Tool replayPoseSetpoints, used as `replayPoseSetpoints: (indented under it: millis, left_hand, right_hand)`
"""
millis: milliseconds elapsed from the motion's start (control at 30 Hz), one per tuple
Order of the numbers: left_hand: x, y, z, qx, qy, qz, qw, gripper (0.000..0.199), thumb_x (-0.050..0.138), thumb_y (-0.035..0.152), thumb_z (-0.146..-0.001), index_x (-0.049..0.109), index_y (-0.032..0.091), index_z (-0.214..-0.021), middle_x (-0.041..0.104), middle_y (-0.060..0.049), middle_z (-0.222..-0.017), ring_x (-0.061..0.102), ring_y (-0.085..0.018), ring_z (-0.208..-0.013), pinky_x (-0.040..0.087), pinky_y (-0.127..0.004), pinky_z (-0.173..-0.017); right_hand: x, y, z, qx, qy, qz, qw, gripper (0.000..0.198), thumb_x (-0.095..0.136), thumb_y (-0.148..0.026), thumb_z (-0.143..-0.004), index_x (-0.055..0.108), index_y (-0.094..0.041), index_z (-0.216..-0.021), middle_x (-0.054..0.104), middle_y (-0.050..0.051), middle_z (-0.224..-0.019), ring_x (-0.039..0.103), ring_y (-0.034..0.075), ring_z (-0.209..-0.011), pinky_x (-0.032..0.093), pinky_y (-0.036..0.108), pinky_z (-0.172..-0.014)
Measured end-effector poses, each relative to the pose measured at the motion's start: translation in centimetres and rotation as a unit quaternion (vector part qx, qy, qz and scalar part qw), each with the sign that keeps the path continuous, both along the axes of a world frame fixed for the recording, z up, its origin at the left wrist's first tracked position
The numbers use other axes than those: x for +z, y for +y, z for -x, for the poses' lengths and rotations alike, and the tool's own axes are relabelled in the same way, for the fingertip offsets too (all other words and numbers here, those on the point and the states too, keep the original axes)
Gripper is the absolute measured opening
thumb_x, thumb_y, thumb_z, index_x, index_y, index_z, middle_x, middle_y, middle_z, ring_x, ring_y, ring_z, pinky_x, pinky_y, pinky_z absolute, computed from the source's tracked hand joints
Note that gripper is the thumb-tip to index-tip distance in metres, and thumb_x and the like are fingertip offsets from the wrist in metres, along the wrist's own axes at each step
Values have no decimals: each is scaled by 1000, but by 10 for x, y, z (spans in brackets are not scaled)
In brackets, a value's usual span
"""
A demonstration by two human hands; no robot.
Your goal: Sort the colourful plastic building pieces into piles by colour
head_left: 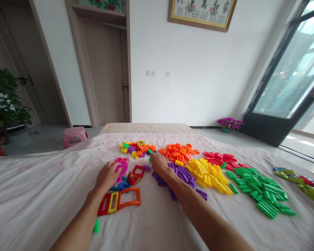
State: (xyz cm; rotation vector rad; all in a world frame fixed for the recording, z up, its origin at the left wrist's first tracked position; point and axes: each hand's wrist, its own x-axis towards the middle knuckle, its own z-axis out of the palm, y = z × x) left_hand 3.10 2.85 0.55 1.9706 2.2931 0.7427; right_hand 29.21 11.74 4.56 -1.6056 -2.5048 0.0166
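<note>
My left hand (108,176) is closed at the edge of a flat magenta plastic piece (122,168) with round holes, its thumb lying over it. Just below are blue ring-shaped pieces (123,185) and a red frame piece (138,170). Nearer to me lie a red, a yellow and an orange frame piece (129,197) in a row. My right hand (159,164) reaches to the near right edge of a mixed pile of small plastic tubes (140,150). Its fingers are bent together beside green and dark blue bits; what they pinch is largely hidden.
Sorted piles lie across the cloth-covered table (68,188): orange tubes (179,152), purple tubes (181,174), yellow tubes (208,172), red tubes (222,158) and green tubes (263,188). More coloured pieces (312,193) sit at the far right. A pink stool (74,137) stands beyond.
</note>
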Motion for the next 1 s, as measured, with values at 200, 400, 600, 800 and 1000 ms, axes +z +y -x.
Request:
replayPoseSetpoints:
  millis: [200, 400, 600, 800, 1000]
  left_hand:
    - [0, 0, 0, -2, 6, 8, 1000, 36, 45, 35, -92, 68, 23, -118, 59, -9, -135, 58, -21, -119, 42, -33, -104]
    - [-2, 1, 2, -8, 10, 4, 1000, 38, 44, 37, -93, 68, 23, -119, 59, -10, -136, 58, -23, -121, 42, -35, -105]
    - [-7, 4, 6, -12, 10, 0, 1000, 39, 44, 39, -92, 68, 25, -118, 62, -9, -133, 59, -23, -119, 44, -34, -103]
    - [-9, 4, 7, -12, 12, -7, 1000, 40, 43, 38, -91, 68, 23, -118, 61, -9, -132, 59, -23, -119, 42, -34, -106]
    - [-12, 6, 10, -14, 13, 0, 1000, 40, 42, 39, -91, 68, 24, -118, 61, -9, -133, 58, -22, -121, 42, -32, -106]
  right_hand:
    - [4, -4, -6, -15, 67, -16, 998, 27, 44, -22, -97, 60, -17, -118, 71, 12, -106, 68, 23, -96, 46, 28, -77]
    - [26, -8, -24, -6, 365, 35, 930, 27, 45, -27, -93, 64, -17, -109, 71, 6, -91, 68, 18, -83, 49, 25, -69]
    - [42, -11, -67, -25, 612, 153, 775, 37, 50, -36, -87, 60, -15, -117, 69, 3, -81, 64, 12, -61, 46, 19, -50]
    - [32, -13, -119, -97, 665, 137, 727, 33, 54, -46, -80, 61, -16, -92, 56, -3, -59, 51, 11, -48, 35, 18, -40]
    - [23, -28, -154, -114, 683, 118, 712, 25, 62, -36, -73, 59, -17, -89, 60, 0, -67, 62, 13, -59, 45, 21, -50]
